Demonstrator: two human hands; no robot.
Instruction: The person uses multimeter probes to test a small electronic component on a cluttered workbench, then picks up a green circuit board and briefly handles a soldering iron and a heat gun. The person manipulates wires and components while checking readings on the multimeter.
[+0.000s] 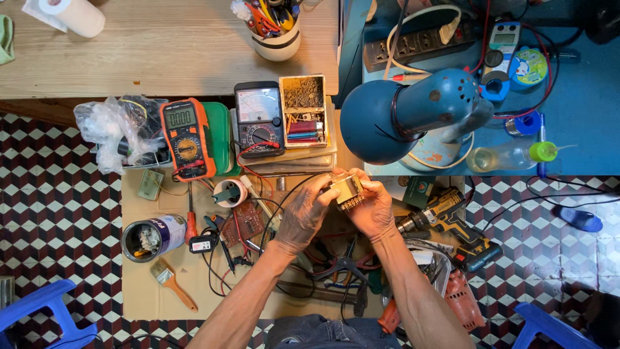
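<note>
Hands [309, 210] [373, 208] grip transformer [344, 190] beneath lamp [413, 115].

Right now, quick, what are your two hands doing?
Left hand: closed on the small transformer.
Right hand: closed on the same transformer from the other side.

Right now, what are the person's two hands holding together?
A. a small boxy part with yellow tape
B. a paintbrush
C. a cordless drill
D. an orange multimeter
A: the left hand and right hand both grip the small boxy part, while the orange multimeter, paintbrush and drill lie untouched around them.
</note>
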